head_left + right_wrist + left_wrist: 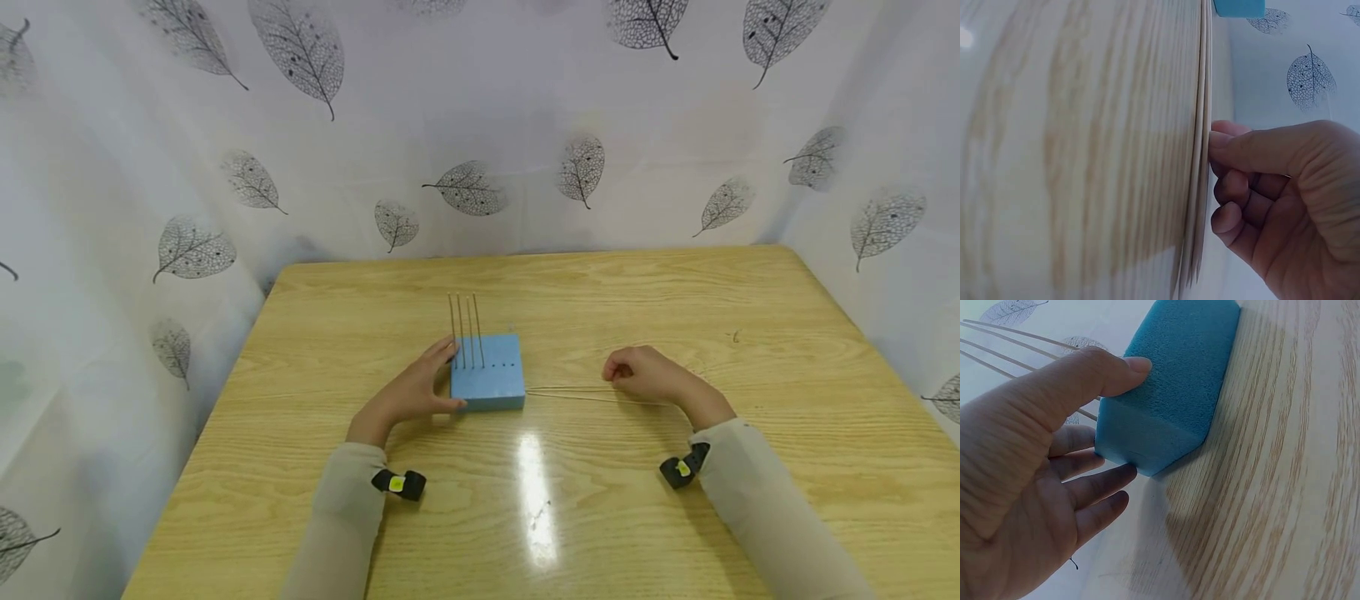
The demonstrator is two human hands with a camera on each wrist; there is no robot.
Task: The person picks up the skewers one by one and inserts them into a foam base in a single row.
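Observation:
A blue foam block (489, 379) rests on the table. Several thin bamboo skewers (468, 333) stand upright in its top, in a row toward the left. My left hand (412, 387) holds the block's left side, the thumb (1137, 364) on its front face and the other fingers around the left end. To the right of the block, more skewers (570, 393) lie flat, their pointed ends showing in the right wrist view. Over them, my right hand (647, 375) pinches a skewer (1206, 94) between thumb and index finger, the other fingers curled in.
Small dark holes (503, 365) continue the row in the block's top, right of the standing skewers. The wood-grain table (600, 517) reaches back to a pale curtain (510, 108) printed with leaves. Each wrist wears a black strap camera.

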